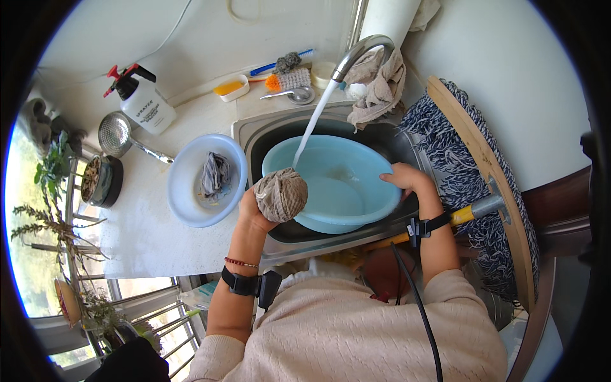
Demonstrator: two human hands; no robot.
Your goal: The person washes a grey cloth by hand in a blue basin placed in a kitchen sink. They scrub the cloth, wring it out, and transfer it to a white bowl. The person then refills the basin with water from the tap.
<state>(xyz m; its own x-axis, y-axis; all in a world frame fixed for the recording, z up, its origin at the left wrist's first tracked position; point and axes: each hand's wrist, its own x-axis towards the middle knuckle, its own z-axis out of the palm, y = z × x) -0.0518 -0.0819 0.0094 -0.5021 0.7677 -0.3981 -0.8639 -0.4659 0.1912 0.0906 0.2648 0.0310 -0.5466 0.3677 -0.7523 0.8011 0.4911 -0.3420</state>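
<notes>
A wadded grey-brown cloth [281, 195] sits in my left hand [254, 211], held just over the left rim of a light-blue plastic basin [334, 191]. My right hand [405, 179] grips that basin by its right rim, thumb on top and fingers partly hidden below. The basin rests tilted in a stainless steel sink [260, 248]. Water runs from the curved faucet [351, 59] down by the basin's left inner side, close to the cloth. Left of the sink, a pale blue-white bowl [179, 191] contains a crumpled grey cloth [214, 175].
A pump sprayer [148, 107] and a metal skimmer [115, 133] occupy the left counter. Behind the sink lie a soap dish [234, 90], a blue brush [267, 68] and a scouring pad [288, 62]. Rags [379, 95] drape by the faucet. A large mop [487, 157] leans at the right.
</notes>
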